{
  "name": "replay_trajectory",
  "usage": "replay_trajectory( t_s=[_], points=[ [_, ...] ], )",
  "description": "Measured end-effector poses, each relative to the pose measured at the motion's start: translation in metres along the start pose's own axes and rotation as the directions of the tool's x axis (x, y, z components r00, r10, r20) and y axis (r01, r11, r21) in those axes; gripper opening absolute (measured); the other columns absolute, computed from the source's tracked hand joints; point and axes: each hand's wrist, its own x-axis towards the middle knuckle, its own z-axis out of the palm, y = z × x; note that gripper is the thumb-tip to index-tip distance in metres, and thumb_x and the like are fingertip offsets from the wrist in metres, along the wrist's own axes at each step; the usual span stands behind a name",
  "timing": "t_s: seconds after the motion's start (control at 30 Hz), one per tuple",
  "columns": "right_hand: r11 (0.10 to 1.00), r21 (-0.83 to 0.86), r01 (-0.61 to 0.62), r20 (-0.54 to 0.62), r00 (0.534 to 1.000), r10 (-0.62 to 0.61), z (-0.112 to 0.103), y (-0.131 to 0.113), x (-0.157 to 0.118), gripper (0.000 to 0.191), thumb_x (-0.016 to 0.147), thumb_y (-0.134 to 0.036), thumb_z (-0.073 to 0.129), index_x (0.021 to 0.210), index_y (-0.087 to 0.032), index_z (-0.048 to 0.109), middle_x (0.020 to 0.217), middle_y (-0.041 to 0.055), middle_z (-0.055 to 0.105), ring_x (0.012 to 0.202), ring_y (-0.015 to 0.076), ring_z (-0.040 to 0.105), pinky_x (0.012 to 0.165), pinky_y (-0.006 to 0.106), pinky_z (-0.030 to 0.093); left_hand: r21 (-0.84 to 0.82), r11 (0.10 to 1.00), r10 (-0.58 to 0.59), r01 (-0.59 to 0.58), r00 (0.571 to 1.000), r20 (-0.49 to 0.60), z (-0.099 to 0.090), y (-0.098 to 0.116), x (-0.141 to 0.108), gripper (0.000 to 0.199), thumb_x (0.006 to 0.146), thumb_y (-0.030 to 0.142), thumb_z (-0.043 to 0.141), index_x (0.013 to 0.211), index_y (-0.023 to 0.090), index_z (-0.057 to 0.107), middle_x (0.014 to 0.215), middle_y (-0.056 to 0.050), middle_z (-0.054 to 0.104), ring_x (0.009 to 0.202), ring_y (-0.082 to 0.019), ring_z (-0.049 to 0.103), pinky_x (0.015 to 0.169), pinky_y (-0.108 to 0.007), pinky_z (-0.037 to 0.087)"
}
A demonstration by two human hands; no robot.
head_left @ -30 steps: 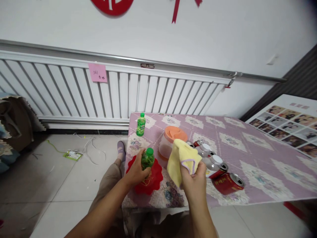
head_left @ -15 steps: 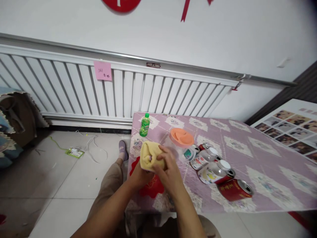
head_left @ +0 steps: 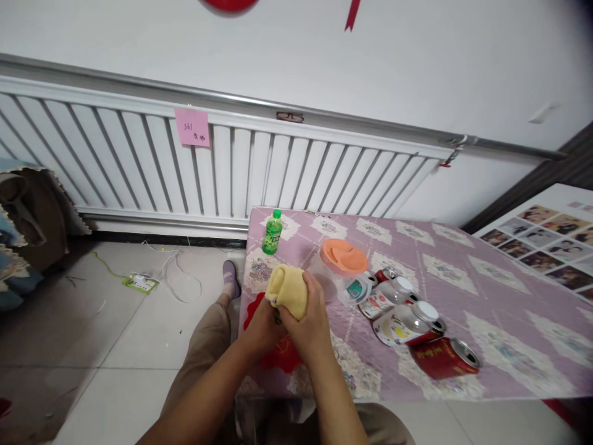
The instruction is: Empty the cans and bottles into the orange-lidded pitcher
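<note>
A home, it seems (radiator (head_left: 241, 170), flowered tablecloth (head_left: 491, 300), photo board (head_left: 551, 238)).

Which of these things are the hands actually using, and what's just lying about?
In use:
- yellow cloth, in the right hand
- green thing, mostly hidden, apparently in the left hand

Seemingly just lying about:
- standing bottle
- orange-lidded tub
- white-capped jars
- cans
- red mat
- power strip

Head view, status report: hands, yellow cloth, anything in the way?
Right grip closed on yellow cloth. Left grip just below, its hold mostly hidden. Cloth bunched, above red scalloped mat. Orange-lidded container close by, nothing visibly blocking.
</note>
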Motion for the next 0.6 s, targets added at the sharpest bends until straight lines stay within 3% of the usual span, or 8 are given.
replay_trajectory(
  t_s=[0.1,0.2,0.4,0.6],
  points=[
    [0.997,0.061,-0.054,-0.013,0.998,0.055,-0.001,0.007,-0.007,0.076,0.074,-0.030,0.070,0.143,-0.021,0.039,0.144,0.0156,0.048,0.135,0.0322,0.045,0.113,0.057,0.036,0.028,0.999,-0.044,0.045,0.997,-0.059,0.001,0.000,-0.002,0.071,0.066,0.015,0.079,0.133,0.021,0.058,0.124,-0.013,0.068,0.123,-0.034,0.059,0.104,-0.049,0.051],
    [0.965,0.177,-0.194,0.013,0.981,0.195,-0.002,0.011,-0.016,0.076,0.073,-0.031,0.069,0.143,-0.020,0.040,0.144,0.0155,0.050,0.134,0.0318,0.048,0.111,0.054,0.041,0.031,0.999,-0.012,0.015,0.997,-0.070,0.000,0.002,-0.002,0.074,0.065,0.017,0.081,0.134,0.021,0.056,0.126,-0.013,0.067,0.125,-0.034,0.058,0.105,-0.049,0.050],
    [0.832,0.357,-0.425,0.158,0.905,0.395,-0.011,0.017,-0.035,0.075,0.078,-0.038,0.068,0.146,-0.022,0.041,0.136,0.0119,0.060,0.120,0.0274,0.062,0.099,0.043,0.053,0.050,0.998,0.040,-0.038,0.999,-0.027,-0.003,0.002,-0.003,0.069,0.074,0.020,0.074,0.137,0.018,0.046,0.137,-0.013,0.058,0.127,-0.027,0.057,0.109,-0.043,0.046],
    [0.726,0.423,-0.543,0.256,0.840,0.479,-0.017,0.036,-0.062,0.074,0.078,-0.051,0.068,0.143,-0.021,0.045,0.133,0.0119,0.065,0.114,0.0272,0.066,0.098,0.042,0.054,0.100,0.994,-0.044,0.051,0.996,-0.074,-0.001,0.003,-0.009,0.079,0.068,0.026,0.081,0.137,0.020,0.042,0.137,-0.013,0.057,0.124,-0.027,0.058,0.109,-0.044,0.045]
  ],
)
